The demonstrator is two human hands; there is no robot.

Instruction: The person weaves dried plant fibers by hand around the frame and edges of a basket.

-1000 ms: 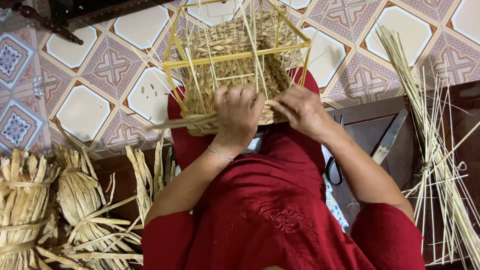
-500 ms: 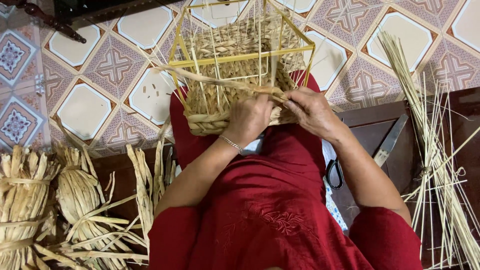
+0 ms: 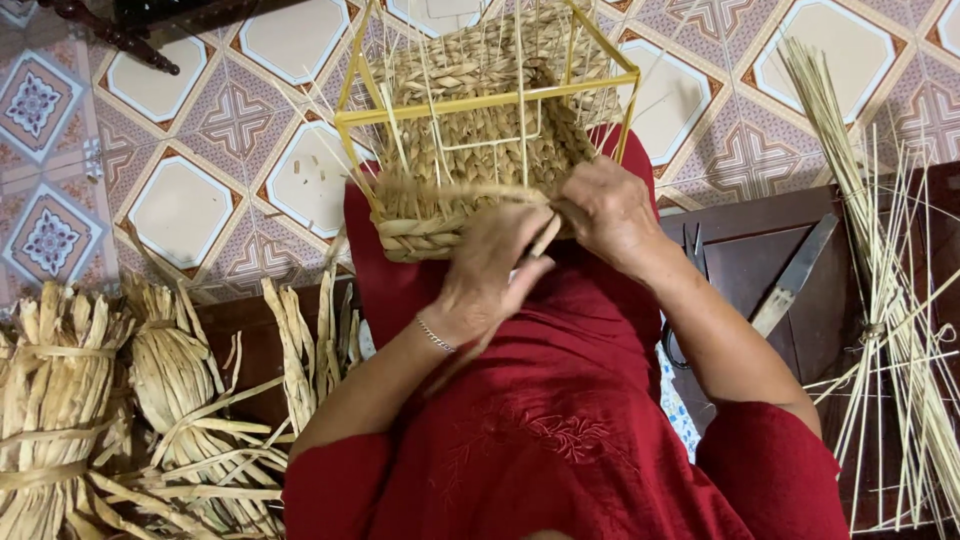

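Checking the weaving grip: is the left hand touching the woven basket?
Touching. The head view shows the left hand pressed against the woven basket rim, pinching a strand.

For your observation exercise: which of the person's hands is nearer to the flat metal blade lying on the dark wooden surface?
The right hand. It rests on the woven basket, on the side toward the blade. The left hand grips a straw strand further from it, with the right hand between them.

Floor [image 3: 190, 205]: tiles with octagon and cross patterns in cream, pink and blue.
Dark wooden surface [image 3: 750, 260]: low, beside the tiles.
On its right part: a long flat blade [image 3: 795, 275], scissors [image 3: 690, 290], thin pale reed sticks [image 3: 880, 280].
At the left: tied bundles of dried straw [image 3: 60, 390], loose strips [image 3: 300, 340].
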